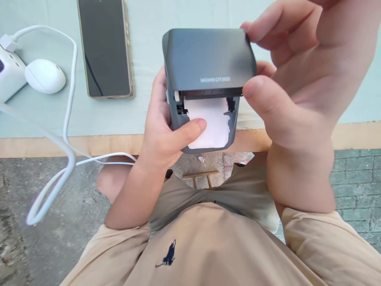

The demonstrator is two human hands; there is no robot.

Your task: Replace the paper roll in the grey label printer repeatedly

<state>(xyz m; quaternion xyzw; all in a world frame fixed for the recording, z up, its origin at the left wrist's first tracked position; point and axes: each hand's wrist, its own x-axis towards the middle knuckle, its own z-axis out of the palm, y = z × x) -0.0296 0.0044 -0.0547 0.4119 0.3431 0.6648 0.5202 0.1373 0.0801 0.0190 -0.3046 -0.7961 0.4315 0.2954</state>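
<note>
A dark grey label printer (210, 59) marked NIIMBOT is held up over the table's near edge, its lid raised. White label paper (212, 127) shows below the lid, over the lower body. My left hand (166, 123) grips the printer from the left, its thumb lying on the paper and its other fingers mostly hidden behind the body. On the right side, my right hand (285, 79) pinches the lid, with the thumb at its lower right corner and a fingertip at its upper right corner.
A phone (104, 47) lies on the pale green table cover (149, 24), left of the printer. Farther left are a rounded white object (45, 76) and a white block (10, 73). A white cable (73, 83) loops over the near edge. Paving lies below.
</note>
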